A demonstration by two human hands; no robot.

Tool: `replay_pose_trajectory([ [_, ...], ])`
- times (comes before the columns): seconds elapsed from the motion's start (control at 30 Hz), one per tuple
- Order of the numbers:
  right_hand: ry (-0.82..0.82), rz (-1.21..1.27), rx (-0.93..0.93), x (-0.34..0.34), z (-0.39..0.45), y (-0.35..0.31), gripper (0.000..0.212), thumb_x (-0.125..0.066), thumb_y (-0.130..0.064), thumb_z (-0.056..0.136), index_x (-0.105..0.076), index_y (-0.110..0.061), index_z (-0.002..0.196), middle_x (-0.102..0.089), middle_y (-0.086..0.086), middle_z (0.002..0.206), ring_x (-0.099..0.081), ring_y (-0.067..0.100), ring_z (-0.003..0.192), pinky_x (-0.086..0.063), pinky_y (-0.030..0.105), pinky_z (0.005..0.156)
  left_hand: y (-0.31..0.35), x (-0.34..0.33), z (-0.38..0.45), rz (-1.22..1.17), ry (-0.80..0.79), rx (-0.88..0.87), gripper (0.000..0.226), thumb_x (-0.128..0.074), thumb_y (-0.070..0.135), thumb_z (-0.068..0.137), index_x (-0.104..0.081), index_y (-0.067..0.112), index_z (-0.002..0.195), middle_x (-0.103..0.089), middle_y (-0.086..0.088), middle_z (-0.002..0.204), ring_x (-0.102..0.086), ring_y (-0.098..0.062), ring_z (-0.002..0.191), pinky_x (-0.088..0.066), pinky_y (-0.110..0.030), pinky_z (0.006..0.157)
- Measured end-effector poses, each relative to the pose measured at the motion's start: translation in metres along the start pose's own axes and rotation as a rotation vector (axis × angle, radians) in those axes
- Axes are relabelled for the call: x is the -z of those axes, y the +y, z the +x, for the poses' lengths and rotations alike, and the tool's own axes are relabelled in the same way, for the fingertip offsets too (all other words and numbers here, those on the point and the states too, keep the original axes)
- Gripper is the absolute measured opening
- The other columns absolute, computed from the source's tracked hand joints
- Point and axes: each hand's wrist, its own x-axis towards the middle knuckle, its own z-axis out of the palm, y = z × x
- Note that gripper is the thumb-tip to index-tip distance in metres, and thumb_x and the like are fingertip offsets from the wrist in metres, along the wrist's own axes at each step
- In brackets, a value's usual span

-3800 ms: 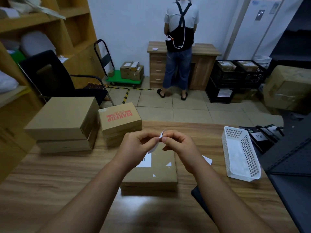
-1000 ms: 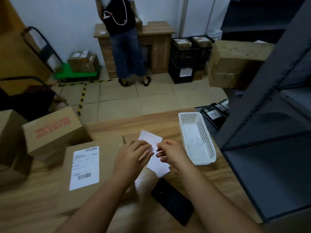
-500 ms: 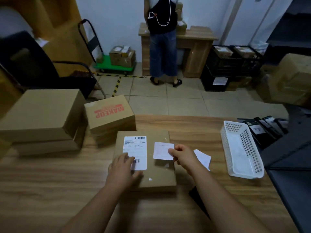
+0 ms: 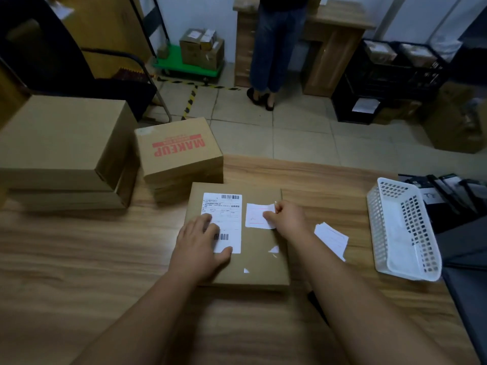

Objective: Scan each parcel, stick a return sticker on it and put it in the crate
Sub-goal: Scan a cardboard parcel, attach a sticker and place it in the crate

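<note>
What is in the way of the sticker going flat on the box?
Nothing visible. The return sticker lies on bare cardboard of the parcel, beside the shipping label. The right hand pinches its edge; the left hand rests flat on the label.

Flat brown parcel [image 4: 259,262] is laid on the wooden table, shipping label [image 4: 226,214] uppermost. White return sticker [image 4: 257,217] is set just right of the label, right edge lifted.

Wooden table [image 4: 79,259] bears cardboard parcels [image 4: 63,143], white basket [image 4: 403,233], paper slips [image 4: 332,237].
</note>
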Motion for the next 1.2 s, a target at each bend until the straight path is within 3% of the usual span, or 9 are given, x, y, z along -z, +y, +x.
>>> replay_pose_trajectory([
  [0.1, 0.071, -0.185, -0.018, 0.002, -0.003, -0.003, 0.033, -0.066, -0.051, 0.08, -0.049, -0.022, 0.084, -0.058, 0.0, 0.088, -0.058, 0.024, 0.084, -0.037, 0.03, 0.06, -0.004, -0.007, -0.003, 0.007, 0.032, -0.02, 0.055, -0.047, 0.064, 0.069, -0.063, 0.022, 0.1, -0.052, -0.004, 0.134, -0.047, -0.027, 0.121, -0.037, -0.041, 0.097],
  [0.17, 0.107, -0.165, -0.13, 0.012, -0.005, 0.003, 0.049, -0.069, -0.058, 0.076, -0.051, -0.021, 0.102, -0.055, -0.002, 0.093, -0.059, 0.025, 0.092, -0.04, 0.032, 0.066, -0.005, -0.009, -0.004, 0.016, 0.041, -0.028, 0.053, -0.049, 0.062, 0.07, -0.062, 0.022, 0.101, -0.052, -0.005, 0.135, -0.045, -0.027, 0.124, -0.031, -0.039, 0.099],
  [0.3, 0.181, -0.133, 0.091, 0.006, -0.012, 0.014, 0.026, -0.058, -0.035, 0.092, -0.06, -0.018, 0.112, -0.056, 0.003, 0.117, -0.052, 0.025, 0.113, -0.043, 0.034, 0.084, -0.004, -0.008, -0.006, 0.04, 0.042, -0.032, 0.052, -0.049, 0.062, 0.072, -0.061, 0.023, 0.103, -0.052, -0.005, 0.135, -0.042, -0.025, 0.125, -0.025, -0.036, 0.1],
  [0.4, 0.148, -0.267, 0.327, -0.019, -0.021, 0.016, 0.035, -0.05, -0.028, 0.098, -0.058, -0.023, 0.133, -0.043, -0.001, 0.144, -0.034, 0.021, 0.134, -0.036, 0.034, 0.104, -0.004, -0.007, -0.006, 0.036, 0.025, -0.026, 0.053, -0.048, 0.063, 0.073, -0.061, 0.024, 0.106, -0.05, -0.003, 0.138, -0.041, -0.025, 0.127, -0.023, -0.037, 0.102],
  [0.6, 0.31, -0.17, 0.114, -0.031, -0.032, 0.025, 0.044, -0.04, -0.024, 0.102, -0.043, -0.022, 0.146, -0.038, 0.0, 0.152, -0.033, 0.022, 0.136, -0.031, 0.036, 0.106, -0.006, -0.009, -0.006, 0.021, 0.032, -0.021, 0.053, -0.048, 0.064, 0.073, -0.061, 0.024, 0.105, -0.049, -0.003, 0.138, -0.04, -0.025, 0.128, -0.024, -0.037, 0.102],
  [0.8, 0.145, -0.502, 0.307, -0.054, -0.038, -0.002, 0.046, -0.027, -0.036, 0.104, -0.028, -0.036, 0.15, -0.012, -0.005, 0.163, -0.002, 0.026, 0.15, -0.003, 0.047, 0.118, -0.007, -0.011, -0.006, 0.02, 0.022, -0.017, 0.059, -0.043, 0.065, 0.074, -0.06, 0.023, 0.111, -0.046, -0.003, 0.143, -0.037, -0.026, 0.134, -0.027, -0.041, 0.107],
  [0.93, 0.025, -0.563, 0.403, -0.043, -0.054, 0.011, 0.069, 0.005, -0.051, 0.09, -0.022, -0.04, 0.152, -0.008, -0.013, 0.163, 0.001, 0.019, 0.151, 0.0, 0.045, 0.12, -0.006, -0.008, -0.006, 0.037, -0.011, -0.022, 0.064, -0.037, 0.067, 0.075, -0.06, 0.023, 0.115, -0.043, -0.004, 0.147, -0.033, -0.026, 0.136, -0.022, -0.039, 0.108],
  [1.07, 0.081, -0.424, 0.314, -0.027, -0.071, 0.04, 0.045, -0.03, -0.041, 0.104, -0.036, -0.037, 0.148, -0.021, -0.014, 0.16, -0.013, 0.016, 0.149, -0.021, 0.039, 0.116, -0.004, -0.004, -0.009, 0.008, -0.038, -0.016, 0.074, -0.026, 0.07, 0.076, -0.056, 0.023, 0.124, -0.035, -0.003, 0.153, -0.023, -0.023, 0.141, -0.015, -0.037, 0.113],
  [1.2, 0.165, -0.205, 0.192, -0.025, -0.087, 0.063, 0.043, -0.041, -0.036, 0.102, -0.043, -0.032, 0.145, -0.033, -0.006, 0.155, -0.031, 0.017, 0.141, -0.032, 0.037, 0.112, -0.008, 0.005, -0.01, -0.031, -0.124, -0.058, 0.091, -0.013, 0.074, 0.071, -0.043, 0.024, 0.141, -0.019, -0.002, 0.161, -0.011, -0.022, 0.147, -0.01, -0.038, 0.118],
])
